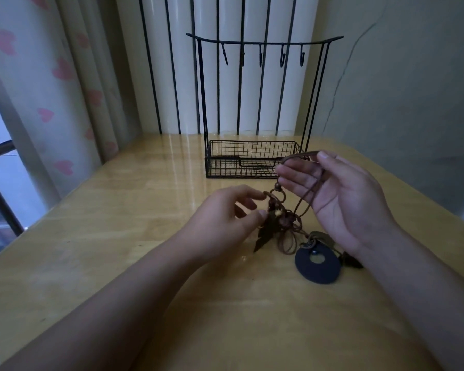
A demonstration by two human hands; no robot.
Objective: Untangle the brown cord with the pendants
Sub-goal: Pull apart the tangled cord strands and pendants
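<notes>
We have the brown cord (303,199) strung between our two hands above the worktop (150,263), in front of the wire rack (252,159). Our right hand (340,199) is raised with the palm turned toward us, and a loop of cord runs over its fingers (298,175), which are spread loosely rather than pinched. Our left hand (225,212) works lower down, thumb and forefinger closed on the knotted clump (281,218) where the beads and the dark feather pendant (265,234) hang. The round black pendant (316,261) lies flat on the worktop beside our right wrist, with slack coils of cord just next to it.

The main risk, as we judge it, is pulling too soon. If our right hand lifts while our left grips the clump, the loops may cinch tight around the beads instead of opening. The cord on our open right fingers could also slide off, dropping the strand back into the coils and adding a crossing. The feather pendant looks thin and may bend or catch in a loop if we drag it through. The heavy black pendant may anchor one end and hide which strand is free.
</notes>
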